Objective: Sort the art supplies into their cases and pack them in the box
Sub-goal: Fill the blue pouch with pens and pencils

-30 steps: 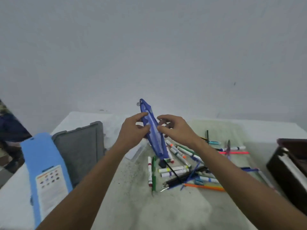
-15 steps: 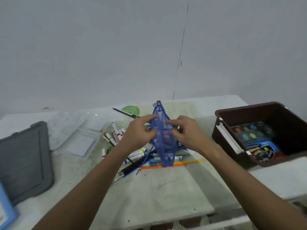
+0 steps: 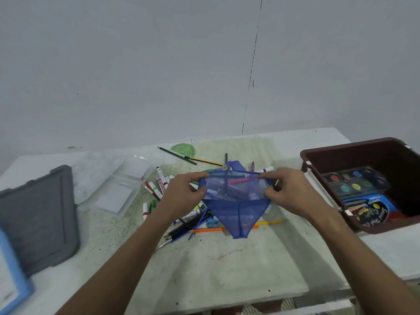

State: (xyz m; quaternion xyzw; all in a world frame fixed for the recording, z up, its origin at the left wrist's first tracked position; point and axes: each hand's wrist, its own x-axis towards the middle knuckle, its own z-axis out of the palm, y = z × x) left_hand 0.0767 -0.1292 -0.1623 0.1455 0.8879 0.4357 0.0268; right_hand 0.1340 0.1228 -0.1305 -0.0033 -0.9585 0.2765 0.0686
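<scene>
Both grips, left hand (image 3: 181, 193) & right hand (image 3: 286, 189), pinch blue mesh pouch (image 3: 236, 205) spread wide.

The pale table (image 3: 227, 264) bears scattered markers (image 3: 156, 189), a brown box (image 3: 354, 155) and a grey lid (image 3: 38, 214).

**Little legible lettering**

The only writing that shows stands on a black and blue package (image 3: 372, 212) lying in the brown box (image 3: 341, 153) at the right edge of the tabletop. It carries curly yellow and orange script, seen at a slant and upside down; single letters show, but no word reads with certainty. A blue band on the same package bears small white print, too small to read. The markers by the left hand carry no print that can be read.
</scene>
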